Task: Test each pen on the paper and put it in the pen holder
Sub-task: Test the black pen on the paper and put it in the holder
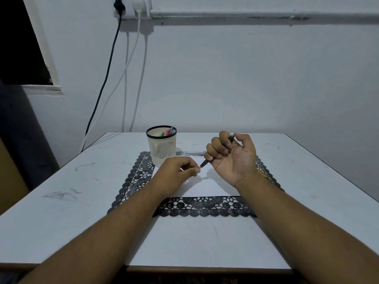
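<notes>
Overhead, one white table (pixel 61 222), scuffed with grey marks. One black lace mat (pixel 133 181) lies toward its far edge, middle. One sheet of paper (pixel 205 189) rests on the mat. One cream pen holder (pixel 162 149) with a black rim stands at the mat's far left corner; coloured pens (pixel 167 132) inside, red and green visible, count unclear. My right hand (pixel 231 158), palm up above the paper, curls its fingers round one dark pen (pixel 205 162), tip pointing left. My left hand (pixel 176 175) pinches something small at that tip; what it is, I cannot tell. One more pen (pixel 193 153) lies behind the paper, beside the holder.
</notes>
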A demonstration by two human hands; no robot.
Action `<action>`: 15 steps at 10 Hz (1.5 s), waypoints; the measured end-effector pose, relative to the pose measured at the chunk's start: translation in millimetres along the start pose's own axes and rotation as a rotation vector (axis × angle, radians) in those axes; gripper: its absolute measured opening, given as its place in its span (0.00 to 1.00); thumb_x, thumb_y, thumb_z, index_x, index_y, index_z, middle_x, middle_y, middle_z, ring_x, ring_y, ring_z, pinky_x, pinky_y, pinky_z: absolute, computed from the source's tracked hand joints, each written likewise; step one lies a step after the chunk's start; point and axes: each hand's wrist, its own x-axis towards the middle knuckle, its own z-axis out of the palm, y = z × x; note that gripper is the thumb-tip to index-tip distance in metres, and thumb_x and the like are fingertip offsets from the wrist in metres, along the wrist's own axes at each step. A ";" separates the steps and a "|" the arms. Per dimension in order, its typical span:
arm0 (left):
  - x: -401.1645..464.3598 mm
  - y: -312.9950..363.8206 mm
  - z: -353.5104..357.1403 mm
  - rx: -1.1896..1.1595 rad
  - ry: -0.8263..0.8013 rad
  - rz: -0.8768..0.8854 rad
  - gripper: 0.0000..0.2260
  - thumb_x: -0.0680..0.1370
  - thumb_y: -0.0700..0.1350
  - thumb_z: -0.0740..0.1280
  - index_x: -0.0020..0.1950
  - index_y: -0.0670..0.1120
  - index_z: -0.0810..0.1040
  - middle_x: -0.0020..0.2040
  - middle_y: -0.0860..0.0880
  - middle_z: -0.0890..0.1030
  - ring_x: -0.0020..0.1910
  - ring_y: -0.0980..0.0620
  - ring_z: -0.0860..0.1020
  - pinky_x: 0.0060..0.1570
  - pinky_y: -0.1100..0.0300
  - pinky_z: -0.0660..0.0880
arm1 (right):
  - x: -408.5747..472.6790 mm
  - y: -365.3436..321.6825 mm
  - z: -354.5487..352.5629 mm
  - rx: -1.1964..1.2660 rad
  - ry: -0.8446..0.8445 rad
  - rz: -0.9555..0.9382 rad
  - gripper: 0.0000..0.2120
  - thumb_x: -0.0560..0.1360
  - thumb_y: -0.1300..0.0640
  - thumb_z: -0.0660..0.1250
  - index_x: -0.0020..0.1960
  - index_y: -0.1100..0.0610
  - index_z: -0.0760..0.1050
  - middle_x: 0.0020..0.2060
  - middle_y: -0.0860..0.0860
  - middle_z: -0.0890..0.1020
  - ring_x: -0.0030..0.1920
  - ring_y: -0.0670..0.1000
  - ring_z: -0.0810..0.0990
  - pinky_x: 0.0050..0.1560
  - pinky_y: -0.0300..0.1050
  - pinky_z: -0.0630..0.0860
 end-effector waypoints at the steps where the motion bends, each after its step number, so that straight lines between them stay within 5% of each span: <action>1: 1.1 0.7 -0.8 -0.006 0.001 0.004 0.04 0.78 0.42 0.74 0.43 0.48 0.85 0.39 0.53 0.85 0.39 0.58 0.78 0.42 0.65 0.72 | 0.5 -0.7 0.5 -0.018 -0.013 0.000 0.13 0.73 0.49 0.54 0.34 0.53 0.56 0.28 0.50 0.59 0.32 0.51 0.55 0.37 0.48 0.59; 13: -0.2 2.1 0.2 0.001 -0.005 -0.010 0.04 0.78 0.43 0.74 0.43 0.48 0.85 0.39 0.54 0.85 0.37 0.60 0.76 0.42 0.65 0.71 | -1.3 -1.8 -1.3 0.006 0.000 0.004 0.14 0.74 0.47 0.55 0.34 0.54 0.60 0.28 0.50 0.59 0.33 0.51 0.56 0.37 0.47 0.60; 15: -0.1 2.4 -3.8 -0.068 0.022 -0.038 0.04 0.79 0.43 0.72 0.46 0.47 0.84 0.39 0.53 0.84 0.38 0.60 0.78 0.44 0.61 0.74 | 0.7 -1.8 0.6 0.015 0.178 -0.017 0.18 0.80 0.45 0.57 0.37 0.55 0.67 0.32 0.52 0.67 0.34 0.53 0.68 0.43 0.50 0.70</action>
